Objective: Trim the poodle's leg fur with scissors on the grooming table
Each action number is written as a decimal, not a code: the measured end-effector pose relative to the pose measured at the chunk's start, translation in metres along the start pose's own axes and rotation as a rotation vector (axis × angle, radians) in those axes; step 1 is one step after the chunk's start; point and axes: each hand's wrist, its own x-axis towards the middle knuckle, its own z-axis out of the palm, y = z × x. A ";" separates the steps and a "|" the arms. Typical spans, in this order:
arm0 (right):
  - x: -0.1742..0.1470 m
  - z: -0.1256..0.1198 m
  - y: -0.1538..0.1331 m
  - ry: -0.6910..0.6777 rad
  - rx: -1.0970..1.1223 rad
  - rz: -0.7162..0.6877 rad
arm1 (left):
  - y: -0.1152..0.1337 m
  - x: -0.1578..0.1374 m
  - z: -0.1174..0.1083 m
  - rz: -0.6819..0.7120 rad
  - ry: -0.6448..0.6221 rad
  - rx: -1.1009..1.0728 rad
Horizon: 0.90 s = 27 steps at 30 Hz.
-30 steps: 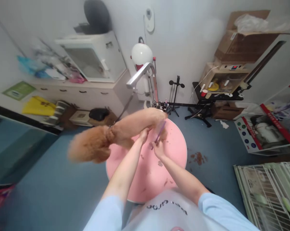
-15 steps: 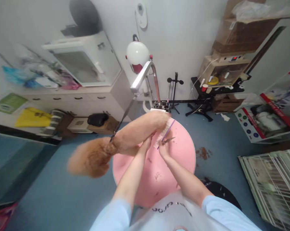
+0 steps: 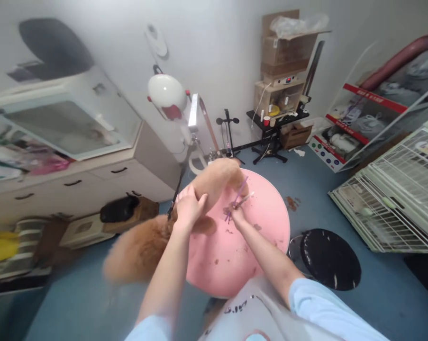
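A brown curly-haired dog (image 3: pixel 215 182) stands on the round pink table (image 3: pixel 270 218), its blurred head reaching past the left edge. My left hand (image 3: pixel 190 207) lies flat on the dog's back near the neck, with the fingers spread. Over the table, beside the dog's hind end, my right hand (image 3: pixel 236 211) is closed around a purple-backed comb (image 3: pixel 241 188) and scissors (image 3: pixel 247 197). The comb appears nearly edge-on. A black strap (image 3: pixel 178 192) runs from the metal grooming arm (image 3: pixel 193 111) down to the dog's neck. Loose hair clippings lie on the tabletop.
A round black stool (image 3: pixel 330 259) stands right of the table, near a wire cage (image 3: pixel 387 208). White cabinets (image 3: pixel 93 177) line the left wall. A white and red lamp-like device (image 3: pixel 167 94) is behind the table. Hair clippings (image 3: pixel 292 203) lie on the floor.
My left hand has moved from under the dog's belly up onto its back near the neck. The comb in my right hand has turned edge-on. The view has swung right.
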 end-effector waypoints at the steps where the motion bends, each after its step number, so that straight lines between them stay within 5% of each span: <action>1: 0.003 0.003 -0.001 0.007 0.026 0.004 | -0.001 0.003 0.000 -0.008 -0.011 0.033; 6: 0.010 -0.002 -0.004 0.078 0.098 0.061 | -0.004 0.001 0.003 -0.032 -0.050 0.080; 27: 0.021 -0.034 0.003 -0.030 0.132 0.209 | -0.014 0.001 0.009 -0.056 -0.026 0.206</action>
